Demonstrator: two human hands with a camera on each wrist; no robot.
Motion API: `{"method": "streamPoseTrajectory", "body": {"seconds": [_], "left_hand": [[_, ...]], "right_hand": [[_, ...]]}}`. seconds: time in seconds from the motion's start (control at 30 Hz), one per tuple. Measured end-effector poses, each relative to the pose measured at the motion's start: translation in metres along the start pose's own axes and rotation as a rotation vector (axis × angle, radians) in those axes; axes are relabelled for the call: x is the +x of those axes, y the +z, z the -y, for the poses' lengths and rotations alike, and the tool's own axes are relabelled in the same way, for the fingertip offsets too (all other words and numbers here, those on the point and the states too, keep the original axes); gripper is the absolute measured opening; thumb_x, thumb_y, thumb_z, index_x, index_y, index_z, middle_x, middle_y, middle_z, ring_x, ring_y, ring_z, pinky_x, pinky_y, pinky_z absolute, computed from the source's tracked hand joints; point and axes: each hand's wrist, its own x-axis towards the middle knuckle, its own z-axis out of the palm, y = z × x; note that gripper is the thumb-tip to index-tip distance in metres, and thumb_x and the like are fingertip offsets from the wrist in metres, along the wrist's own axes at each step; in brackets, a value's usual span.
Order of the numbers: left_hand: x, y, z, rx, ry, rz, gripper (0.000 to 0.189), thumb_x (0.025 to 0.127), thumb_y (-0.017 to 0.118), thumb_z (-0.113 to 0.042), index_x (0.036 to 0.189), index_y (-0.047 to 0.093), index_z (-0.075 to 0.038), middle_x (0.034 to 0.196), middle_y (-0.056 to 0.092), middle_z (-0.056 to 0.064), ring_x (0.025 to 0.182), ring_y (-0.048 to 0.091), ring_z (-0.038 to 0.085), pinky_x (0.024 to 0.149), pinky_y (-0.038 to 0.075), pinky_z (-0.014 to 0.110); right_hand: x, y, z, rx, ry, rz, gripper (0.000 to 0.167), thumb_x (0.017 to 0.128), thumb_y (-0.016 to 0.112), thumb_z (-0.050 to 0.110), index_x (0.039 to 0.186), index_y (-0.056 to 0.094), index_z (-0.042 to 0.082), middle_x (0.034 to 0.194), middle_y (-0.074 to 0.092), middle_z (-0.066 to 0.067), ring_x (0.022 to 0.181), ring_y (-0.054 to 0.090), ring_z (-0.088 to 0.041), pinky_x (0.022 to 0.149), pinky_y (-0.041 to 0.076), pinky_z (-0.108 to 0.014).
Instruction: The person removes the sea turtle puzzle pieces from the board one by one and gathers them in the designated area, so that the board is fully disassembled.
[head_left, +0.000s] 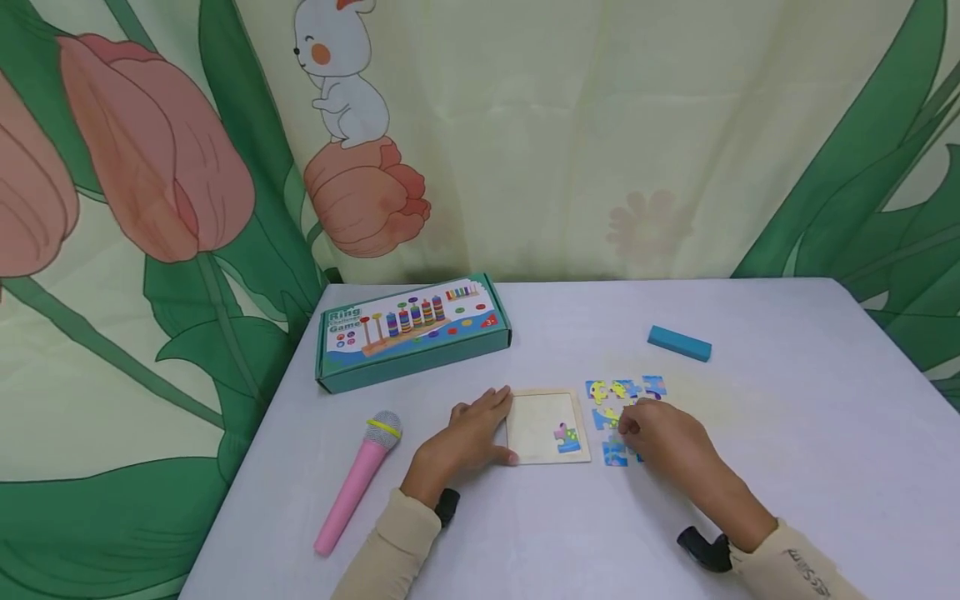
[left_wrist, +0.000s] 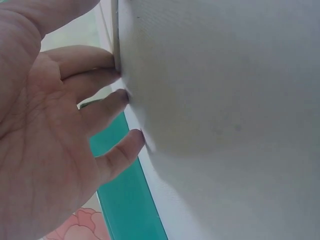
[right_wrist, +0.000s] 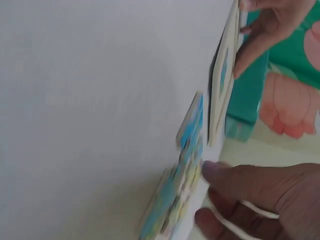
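Observation:
A shallow wooden puzzle tray lies on the table, with joined puzzle pieces in its lower right corner. My left hand rests at the tray's left side, fingers extended along the edge and thumb near the lower corner. In the left wrist view, the fingertips meet the tabletop. Right of the tray are several loose jigsaw pieces, blue with yellow figures. Over them my right hand reaches down with bent fingers, partly hiding them. The right wrist view shows its thumb and fingers apart, beside the pieces.
A green ring game box stands at the back left. The pink toy microphone lies left of my left arm. Behind the pieces is a blue block. A printed curtain hangs behind the white table.

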Motion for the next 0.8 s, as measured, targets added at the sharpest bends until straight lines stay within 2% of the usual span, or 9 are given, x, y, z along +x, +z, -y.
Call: {"method": "streamPoseTrajectory", "body": {"seconds": [0.1, 0.23, 0.3, 0.5, 0.67, 0.8], "left_hand": [[0.000, 0.001, 0.001, 0.006, -0.002, -0.003, 0.094, 0.085, 0.085, -0.032, 0.160, 0.035, -0.009, 0.168, 0.028, 0.001, 0.155, 0.018, 0.021, 0.123, 0.020, 0.050], [0.000, 0.001, 0.001, 0.022, 0.002, -0.001, 0.093, 0.086, 0.085, -0.033, 0.161, 0.034, -0.009, 0.168, 0.028, 0.002, 0.155, 0.019, 0.021, 0.122, 0.021, 0.049], [0.000, 0.001, 0.000, 0.023, 0.008, -0.004, 0.093, 0.086, 0.084, -0.033, 0.160, 0.034, -0.008, 0.168, 0.028, 0.003, 0.155, 0.019, 0.022, 0.122, 0.022, 0.049], [-0.002, 0.002, 0.000, 0.012, 0.009, -0.001, 0.092, 0.087, 0.084, -0.033, 0.160, 0.034, -0.007, 0.167, 0.029, 0.003, 0.155, 0.020, 0.022, 0.122, 0.022, 0.049], [-0.003, 0.002, -0.001, 0.008, -0.003, -0.005, 0.092, 0.086, 0.084, -0.032, 0.160, 0.035, -0.008, 0.168, 0.028, 0.003, 0.155, 0.019, 0.022, 0.122, 0.021, 0.050], [-0.003, 0.000, -0.001, 0.015, -0.006, -0.010, 0.092, 0.086, 0.084, -0.033, 0.160, 0.035, -0.009, 0.168, 0.028, 0.002, 0.155, 0.019, 0.022, 0.122, 0.022, 0.050]], "right_hand": [[0.007, 0.008, 0.016, 0.051, -0.065, 0.020, 0.016, 0.086, 0.080, 0.000, 0.100, 0.078, 0.006, 0.093, 0.070, -0.002, 0.085, 0.063, -0.020, 0.075, 0.059, -0.037], [0.015, 0.019, 0.030, 0.084, -0.196, 0.066, 0.029, 0.088, 0.080, 0.004, 0.117, 0.075, 0.003, 0.111, 0.070, -0.006, 0.103, 0.065, -0.025, 0.090, 0.057, -0.040], [0.019, 0.022, 0.034, 0.074, -0.226, 0.078, 0.032, 0.087, 0.082, 0.006, 0.118, 0.075, 0.003, 0.114, 0.069, -0.006, 0.108, 0.064, -0.025, 0.094, 0.056, -0.042], [0.023, 0.027, 0.038, 0.122, -0.159, 0.102, 0.023, 0.081, 0.088, 0.007, 0.100, 0.076, 0.010, 0.099, 0.064, 0.002, 0.093, 0.060, -0.017, 0.086, 0.057, -0.036], [0.024, 0.026, 0.037, 0.249, -0.108, 0.100, 0.022, 0.085, 0.083, 0.003, 0.103, 0.073, 0.012, 0.096, 0.062, 0.004, 0.088, 0.060, -0.014, 0.078, 0.057, -0.029], [0.021, 0.015, 0.027, 0.393, -0.092, 0.070, 0.017, 0.090, 0.078, 0.003, 0.104, 0.073, 0.010, 0.095, 0.067, 0.003, 0.084, 0.063, -0.014, 0.072, 0.056, -0.026]]}}
